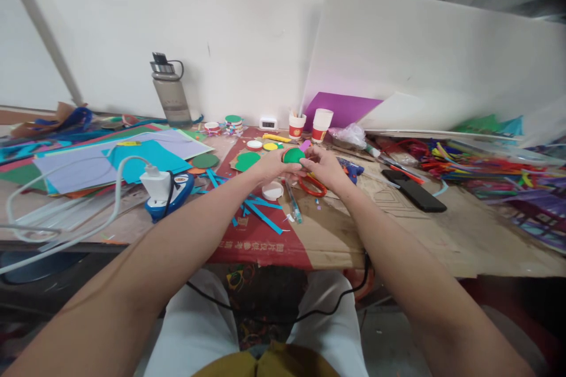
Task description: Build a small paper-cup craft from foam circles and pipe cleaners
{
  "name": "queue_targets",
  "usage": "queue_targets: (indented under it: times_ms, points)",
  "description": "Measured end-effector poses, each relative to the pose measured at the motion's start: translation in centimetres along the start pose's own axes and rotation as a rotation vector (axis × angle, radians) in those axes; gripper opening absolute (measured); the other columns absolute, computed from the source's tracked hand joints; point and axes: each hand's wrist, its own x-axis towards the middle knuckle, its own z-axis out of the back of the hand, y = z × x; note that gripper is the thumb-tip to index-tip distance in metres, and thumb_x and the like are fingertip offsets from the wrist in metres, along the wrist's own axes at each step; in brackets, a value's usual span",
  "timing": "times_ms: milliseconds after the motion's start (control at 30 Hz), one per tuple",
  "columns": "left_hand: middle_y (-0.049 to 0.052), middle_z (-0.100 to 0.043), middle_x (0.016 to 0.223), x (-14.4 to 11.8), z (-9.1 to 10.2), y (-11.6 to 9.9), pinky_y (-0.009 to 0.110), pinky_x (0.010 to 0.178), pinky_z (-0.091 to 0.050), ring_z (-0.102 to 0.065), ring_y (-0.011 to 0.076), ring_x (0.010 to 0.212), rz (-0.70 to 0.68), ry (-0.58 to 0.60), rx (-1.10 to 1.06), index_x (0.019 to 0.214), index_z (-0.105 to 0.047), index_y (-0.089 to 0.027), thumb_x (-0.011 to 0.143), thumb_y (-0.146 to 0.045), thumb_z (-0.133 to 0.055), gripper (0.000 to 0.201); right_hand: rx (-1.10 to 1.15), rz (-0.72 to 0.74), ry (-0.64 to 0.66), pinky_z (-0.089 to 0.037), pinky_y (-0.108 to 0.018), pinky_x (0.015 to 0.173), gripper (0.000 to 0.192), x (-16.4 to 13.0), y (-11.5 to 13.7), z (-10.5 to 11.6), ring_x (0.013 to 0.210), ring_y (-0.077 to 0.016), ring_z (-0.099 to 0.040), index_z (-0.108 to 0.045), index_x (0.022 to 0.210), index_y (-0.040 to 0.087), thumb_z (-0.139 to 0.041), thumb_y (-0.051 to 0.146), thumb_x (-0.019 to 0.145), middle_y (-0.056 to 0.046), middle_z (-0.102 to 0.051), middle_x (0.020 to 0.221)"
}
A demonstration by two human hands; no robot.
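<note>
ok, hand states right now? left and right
Left hand: closed on the green round piece.
Right hand: fingers on the same green round piece, gripping it.

Both arms outstretched; left hand [270, 164], right hand [324, 166] cupped together

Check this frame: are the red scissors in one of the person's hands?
No. The red scissors lie on the cardboard under the right hand; both hands hold a green round piece.

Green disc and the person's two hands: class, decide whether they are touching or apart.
Touching. The head view shows the left hand and the right hand closed around the green disc from either side, fingers on its edges, above the cardboard.
</note>
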Motion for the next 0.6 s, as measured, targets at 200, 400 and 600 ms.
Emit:
queue_targets:
  times_ms: [200,400,600]
  points:
    - [0.007,-0.073,0.088,0.2,0.2,0.1,0.037,0.079,-0.057,-0.072,0.0207,0.078,0.046,0.018,-0.077,0.098,-0.061,-0.014,0.063,-0.021,-0.084,0.042,0.057,-0.063,-0.004,-0.045,-0.030,0.065,0.016,0.3,-1.1,-0.4,0.067,-0.0143,-0.053,-0.056,0.076,0.020,-0.063,0.033,0.071,0.001,-0.060,0.073]
    - [0.008,-0.073,0.090,0.1,0.3,0.4,0.036,0.076,-0.058,-0.072,0.0210,0.080,0.037,0.025,-0.042,0.102,-0.065,-0.014,0.065,-0.026,-0.083,0.042,0.042,-0.058,-0.034,-0.043,-0.030,0.064,0.016,0.4,-1.7,-0.7,0.065,-0.0138,-0.051,-0.053,0.074,0.021,-0.062,0.033,0.069,0.002,-0.057,0.070]
    - [0.003,-0.070,0.083,0.4,0.2,0.6,0.026,0.064,-0.056,-0.065,0.0130,0.065,-0.025,-0.114,0.096,0.096,-0.069,-0.013,0.068,-0.016,-0.077,0.029,-0.049,-0.066,-0.062,-0.041,-0.029,0.064,0.013,0.3,-1.3,-0.7,0.063,-0.0138,-0.050,-0.052,0.073,0.021,-0.061,0.030,0.070,0.003,-0.056,0.067]
